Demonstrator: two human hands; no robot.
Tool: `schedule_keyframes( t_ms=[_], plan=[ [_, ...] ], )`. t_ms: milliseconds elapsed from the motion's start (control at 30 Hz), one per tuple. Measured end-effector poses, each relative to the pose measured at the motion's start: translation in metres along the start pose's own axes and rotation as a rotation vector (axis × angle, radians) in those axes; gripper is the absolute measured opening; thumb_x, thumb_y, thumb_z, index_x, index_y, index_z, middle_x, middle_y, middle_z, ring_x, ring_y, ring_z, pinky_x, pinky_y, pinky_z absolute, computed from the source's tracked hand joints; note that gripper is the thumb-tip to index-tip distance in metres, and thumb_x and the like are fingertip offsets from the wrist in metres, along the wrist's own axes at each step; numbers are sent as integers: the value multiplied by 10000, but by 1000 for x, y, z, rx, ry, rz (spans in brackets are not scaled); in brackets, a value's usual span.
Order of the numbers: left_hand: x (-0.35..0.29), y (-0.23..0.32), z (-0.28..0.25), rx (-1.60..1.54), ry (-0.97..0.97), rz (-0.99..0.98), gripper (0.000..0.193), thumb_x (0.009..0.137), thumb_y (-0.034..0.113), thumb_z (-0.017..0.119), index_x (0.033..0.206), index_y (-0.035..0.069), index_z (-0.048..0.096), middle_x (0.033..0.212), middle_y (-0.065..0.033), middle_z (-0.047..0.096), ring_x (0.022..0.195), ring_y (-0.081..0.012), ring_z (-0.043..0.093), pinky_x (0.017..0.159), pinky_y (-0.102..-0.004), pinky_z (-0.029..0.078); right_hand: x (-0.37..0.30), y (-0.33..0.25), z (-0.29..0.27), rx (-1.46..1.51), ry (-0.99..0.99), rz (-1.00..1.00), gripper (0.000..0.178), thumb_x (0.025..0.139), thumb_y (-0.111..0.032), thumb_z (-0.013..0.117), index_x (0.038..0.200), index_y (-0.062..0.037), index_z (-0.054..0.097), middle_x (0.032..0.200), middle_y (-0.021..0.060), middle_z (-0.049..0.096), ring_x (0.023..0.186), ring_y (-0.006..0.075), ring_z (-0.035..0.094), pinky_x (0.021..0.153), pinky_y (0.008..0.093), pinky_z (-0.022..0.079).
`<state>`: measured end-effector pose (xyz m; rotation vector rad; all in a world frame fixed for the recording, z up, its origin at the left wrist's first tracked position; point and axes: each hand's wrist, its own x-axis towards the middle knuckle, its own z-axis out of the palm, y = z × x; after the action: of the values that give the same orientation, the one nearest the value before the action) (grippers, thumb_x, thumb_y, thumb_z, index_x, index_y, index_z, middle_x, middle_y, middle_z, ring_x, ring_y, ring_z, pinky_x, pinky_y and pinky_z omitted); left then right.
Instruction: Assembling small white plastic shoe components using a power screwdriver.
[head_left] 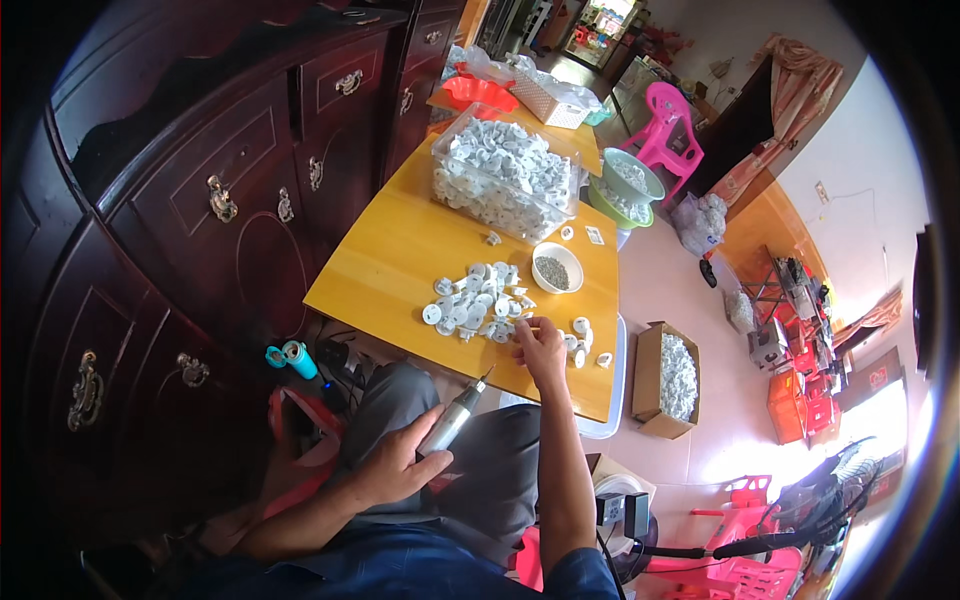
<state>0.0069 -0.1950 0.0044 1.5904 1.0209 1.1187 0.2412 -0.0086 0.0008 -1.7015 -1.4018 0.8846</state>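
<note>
Head view: the left hand point(402, 458) grips a driver point(449, 424), its long axis slanting far and right, tip by the near edge of the desk point(375, 265); the white parts point(476, 302) lie just left of the right hand point(542, 352), the nearer one, fingers curled, whether around one I cannot tell

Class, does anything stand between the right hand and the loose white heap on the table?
Nothing visible does: the right hand is at the right edge of the heap. The bowl stands beyond, not between them.
</note>
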Motion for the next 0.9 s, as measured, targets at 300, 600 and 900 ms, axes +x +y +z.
schedule_keyframes(
  t_ms=[300, 600, 900],
  plan=[
    [-2, 4, -4, -6, 1, -48, 606, 895, 215, 673, 1385, -48, 434, 995, -241, 665, 804, -294, 693, 717, -367, 530, 14, 8, 4, -200, -15, -91, 260, 829, -181, 709, 1000, 14, 682, 810, 101, 694, 609, 161, 673, 573, 279, 541],
    [-4, -4, 0, 6, 20, -3, 616, 891, 227, 683, 1370, -77, 442, 995, -284, 669, 843, -351, 706, 729, -396, 540, -18, 24, -7, 262, -66, -71, 132, 864, -21, 649, 996, -21, 642, 909, 23, 581, 786, 113, 637, 698, 251, 556],
    [-5, -1, 3, -6, -8, -16, 628, 888, 231, 690, 1372, -79, 438, 962, -280, 672, 834, -353, 706, 720, -397, 538, -47, 33, -18, 409, -127, -107, 185, 963, -82, 602, 1127, -37, 527, 910, 47, 605, 774, 116, 633, 724, 274, 552]
  ],
)
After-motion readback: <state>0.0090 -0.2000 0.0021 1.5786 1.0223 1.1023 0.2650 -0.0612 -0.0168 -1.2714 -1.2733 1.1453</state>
